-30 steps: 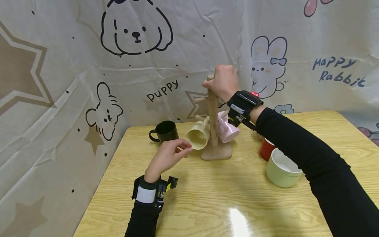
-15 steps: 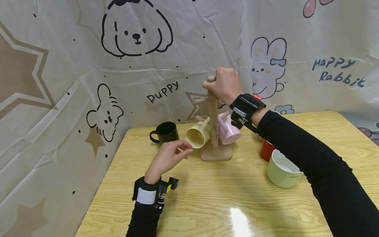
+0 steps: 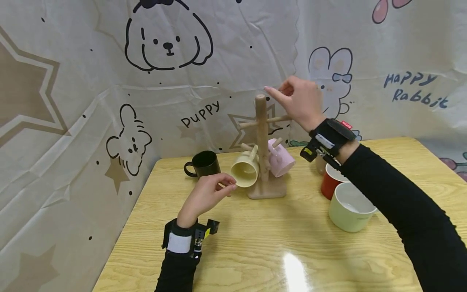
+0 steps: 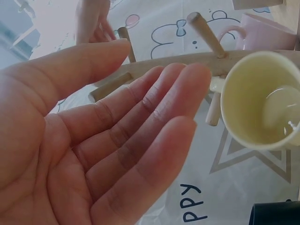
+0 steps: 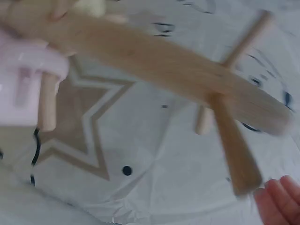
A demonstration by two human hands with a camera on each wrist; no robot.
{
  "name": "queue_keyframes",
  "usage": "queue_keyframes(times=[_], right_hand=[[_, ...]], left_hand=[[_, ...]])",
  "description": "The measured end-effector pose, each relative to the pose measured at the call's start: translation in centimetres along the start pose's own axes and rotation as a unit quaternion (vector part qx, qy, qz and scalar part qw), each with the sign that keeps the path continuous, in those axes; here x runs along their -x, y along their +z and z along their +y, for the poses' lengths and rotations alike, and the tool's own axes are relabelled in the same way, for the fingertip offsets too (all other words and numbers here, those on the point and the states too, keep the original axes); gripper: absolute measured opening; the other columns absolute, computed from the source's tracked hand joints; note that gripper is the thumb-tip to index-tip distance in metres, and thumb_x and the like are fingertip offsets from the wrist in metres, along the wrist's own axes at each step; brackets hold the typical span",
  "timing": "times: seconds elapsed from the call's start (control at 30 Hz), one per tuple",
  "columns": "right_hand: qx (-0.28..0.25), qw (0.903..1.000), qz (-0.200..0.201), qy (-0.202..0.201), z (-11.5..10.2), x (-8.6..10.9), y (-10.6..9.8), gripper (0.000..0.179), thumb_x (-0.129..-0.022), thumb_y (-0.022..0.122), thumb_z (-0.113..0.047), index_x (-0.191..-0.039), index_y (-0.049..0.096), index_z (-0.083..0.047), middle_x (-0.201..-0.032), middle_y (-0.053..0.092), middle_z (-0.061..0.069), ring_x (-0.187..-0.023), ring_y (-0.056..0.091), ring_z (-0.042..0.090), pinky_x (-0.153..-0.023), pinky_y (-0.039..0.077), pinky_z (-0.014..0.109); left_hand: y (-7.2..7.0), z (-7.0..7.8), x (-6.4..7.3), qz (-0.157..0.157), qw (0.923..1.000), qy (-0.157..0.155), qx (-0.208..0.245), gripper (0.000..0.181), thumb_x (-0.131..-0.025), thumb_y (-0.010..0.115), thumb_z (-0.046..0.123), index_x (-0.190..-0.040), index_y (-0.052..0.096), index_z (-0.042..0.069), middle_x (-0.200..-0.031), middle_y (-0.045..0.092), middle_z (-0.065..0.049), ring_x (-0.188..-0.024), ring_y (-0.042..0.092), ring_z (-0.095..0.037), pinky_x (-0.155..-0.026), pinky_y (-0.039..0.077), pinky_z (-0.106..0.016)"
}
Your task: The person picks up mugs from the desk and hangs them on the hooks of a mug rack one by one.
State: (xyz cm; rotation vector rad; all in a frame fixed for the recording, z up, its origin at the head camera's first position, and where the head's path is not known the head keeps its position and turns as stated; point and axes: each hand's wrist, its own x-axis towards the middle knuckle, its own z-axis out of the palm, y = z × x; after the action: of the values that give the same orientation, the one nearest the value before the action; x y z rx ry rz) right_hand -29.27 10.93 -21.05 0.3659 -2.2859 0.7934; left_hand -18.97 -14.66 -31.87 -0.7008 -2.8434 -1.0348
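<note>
Your rack [image 3: 261, 142] held: yellow mug [image 3: 245, 173], pink mug [image 3: 282, 163]; upper pegs [image 3: 248, 125] were bare. Unhung, on counter [image 3: 270, 235]: black mug [image 3: 206, 163], red cup [image 3: 329, 185], green cup [image 3: 346, 217]. Your left hand [image 3: 209, 192] and right hand [image 3: 303, 99] were relaxed, empty.

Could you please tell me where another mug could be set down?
The table is bare in front of the wooden stand, between the left hand and the green cup. Crowded: behind that cup, by the red cup.
</note>
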Motion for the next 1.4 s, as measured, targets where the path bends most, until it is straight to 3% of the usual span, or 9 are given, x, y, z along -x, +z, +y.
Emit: queue_keyframes(times=[0.1, 0.23, 0.33, 0.43, 0.5, 0.77, 1.0, 1.27, 1.4], right_hand=[[-0.036, 0.9989, 0.02, 0.024, 0.9, 1.3, -1.5, 0.036, -0.087, 0.061, -0.036, -0.089, 0.068, -0.001, -0.087, 0.07, 0.016, -0.077, 0.064, 0.025, -0.073, 0.045, 0.03], [-0.079, 0.9949, 0.046, 0.041, 2.1, 3.5, -3.2, 0.028, -0.087, 0.062, -0.026, -0.088, 0.069, 0.001, -0.082, 0.069, 0.014, -0.068, 0.057, 0.005, -0.067, 0.042, 0.015], [-0.118, 0.9902, 0.057, 0.049, 2.9, 5.0, -4.1, 0.025, -0.086, 0.064, -0.023, -0.087, 0.069, 0.001, -0.072, 0.066, -0.01, -0.062, 0.051, -0.009, -0.061, 0.039, 0.009], [-0.148, 0.986, 0.057, 0.053, 3.4, 6.4, -4.7, 0.024, -0.085, 0.065, -0.022, -0.086, 0.07, 0.002, -0.067, 0.055, -0.031, -0.06, 0.052, -0.011, -0.057, 0.038, 0.01], [-0.156, 0.9849, 0.052, 0.054, 3.6, 7.4, -4.9, 0.023, -0.085, 0.066, -0.02, -0.085, 0.069, 0.003, -0.066, 0.053, -0.035, -0.059, 0.053, -0.01, -0.053, 0.036, 0.011], [-0.188, 0.9773, 0.046, 0.085, 3.8, 11.2, -4.7, 0.021, -0.084, 0.067, -0.016, -0.084, 0.068, 0.005, -0.067, 0.057, -0.033, -0.061, 0.057, -0.009, -0.055, 0.041, 0.01], [-0.184, 0.9743, 0.013, 0.129, 5.4, 13.7, -3.5, 0.022, -0.085, 0.066, -0.02, -0.086, 0.069, 0.001, -0.068, 0.057, -0.031, -0.066, 0.057, -0.003, -0.059, 0.039, 0.013], [-0.178, 0.973, -0.037, 0.142, 6.8, 14.5, -2.2, 0.022, -0.086, 0.065, -0.022, -0.089, 0.07, -0.002, -0.069, 0.059, -0.026, -0.068, 0.057, -0.007, -0.059, 0.045, 0.011], [-0.173, 0.9733, -0.051, 0.142, 6.7, 14.5, -2.0, 0.022, -0.086, 0.065, -0.024, -0.089, 0.07, -0.002, -0.072, 0.064, -0.015, -0.069, 0.057, -0.004, -0.059, 0.046, 0.012]], left_hand=[[-0.1, -0.2, 0.1, 0.009, 1.0, 0.004, 0.002, 0.019, -0.089, 0.06, 0.021, -0.101, 0.066, 0.007, -0.089, 0.069, -0.005, -0.07, 0.063, -0.011, -0.065, 0.05, -0.025], [-0.3, -0.4, 0.2, 0.015, 0.9999, 0.002, 0.002, 0.017, -0.089, 0.06, 0.021, -0.1, 0.066, 0.009, -0.088, 0.07, -0.006, -0.068, 0.063, -0.011, -0.064, 0.049, -0.025], [-0.3, -0.5, 0.1, 0.014, 0.9999, 0.002, 0.004, 0.017, -0.09, 0.06, 0.021, -0.1, 0.066, 0.009, -0.089, 0.07, -0.007, -0.067, 0.063, -0.011, -0.064, 0.048, -0.025], [-0.3, -0.6, 0.1, 0.011, 0.9999, 0.002, 0.007, 0.018, -0.09, 0.059, 0.021, -0.101, 0.066, 0.009, -0.089, 0.07, -0.005, -0.068, 0.063, -0.01, -0.064, 0.048, -0.025], [-0.4, -0.7, 0.2, 0.011, 0.9999, 0.002, 0.011, 0.018, -0.09, 0.06, 0.021, -0.101, 0.066, 0.009, -0.089, 0.069, -0.004, -0.069, 0.064, -0.01, -0.065, 0.048, -0.025], [-1.0, -1.1, 0.3, 0.025, 0.9996, -0.003, 0.011, 0.019, -0.09, 0.059, 0.021, -0.102, 0.065, 0.008, -0.09, 0.069, -0.006, -0.072, 0.065, -0.012, -0.068, 0.051, -0.029], [-1.2, -1.4, 0.4, 0.036, 0.9991, -0.018, 0.014, 0.019, -0.09, 0.059, 0.02, -0.102, 0.065, 0.007, -0.091, 0.069, -0.006, -0.072, 0.065, -0.011, -0.071, 0.052, -0.032], [-1.4, -1.9, 0.5, 0.043, 0.9981, -0.044, 0.003, 0.016, -0.09, 0.059, 0.021, -0.1, 0.065, 0.009, -0.086, 0.068, -0.003, -0.071, 0.064, -0.01, -0.068, 0.049, -0.03], [-1.5, -2.0, 0.6, 0.043, 0.998, -0.046, -0.002, 0.017, -0.09, 0.059, 0.021, -0.1, 0.065, 0.009, -0.087, 0.068, -0.003, -0.071, 0.064, -0.011, -0.068, 0.049, -0.03]])
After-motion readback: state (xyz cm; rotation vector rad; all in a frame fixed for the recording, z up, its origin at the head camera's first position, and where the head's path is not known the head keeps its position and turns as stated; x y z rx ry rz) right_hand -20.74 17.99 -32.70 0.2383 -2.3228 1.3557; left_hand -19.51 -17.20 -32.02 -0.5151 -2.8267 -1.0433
